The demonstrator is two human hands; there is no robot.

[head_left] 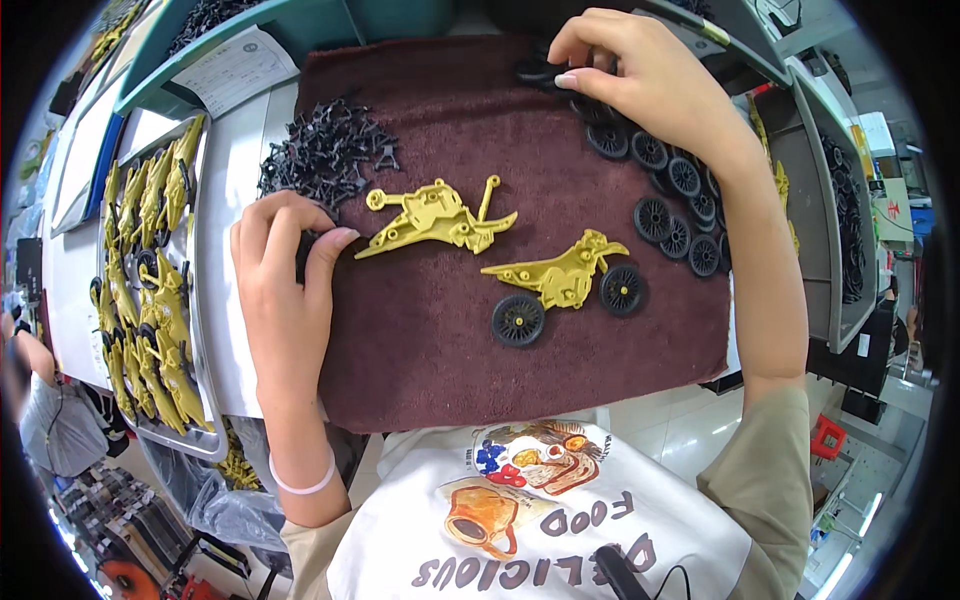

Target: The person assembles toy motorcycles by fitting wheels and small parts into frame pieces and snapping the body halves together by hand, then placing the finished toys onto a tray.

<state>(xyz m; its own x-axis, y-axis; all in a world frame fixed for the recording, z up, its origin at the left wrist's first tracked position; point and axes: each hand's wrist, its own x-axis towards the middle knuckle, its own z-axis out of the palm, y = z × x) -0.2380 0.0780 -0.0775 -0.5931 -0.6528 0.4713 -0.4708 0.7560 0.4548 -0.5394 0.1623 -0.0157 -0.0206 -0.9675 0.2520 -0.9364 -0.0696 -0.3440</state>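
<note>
My left hand (283,275) is closed at the left edge of the brown cloth, thumb and fingers pinching a small black part (304,255) whose shape is mostly hidden. Just beyond it lies a heap of small black plastic parts (335,150). My right hand (640,75) reaches to the far right of the cloth, its thumb and fingers curled around a black toy wheel (543,74), partly covered. Between my hands lie two yellow toy motorcycle body halves: one bare half (435,220), and nearer, another half (560,280) with a black wheel (518,320) at each end.
Loose black wheels (675,237) spread along the right of the brown cloth (430,350). A metal tray (212,400) of yellow motorcycles stands at the left. A teal bin (290,45) with a paper sheet (240,70) is at the back left, and a grey bin (815,200) at the right.
</note>
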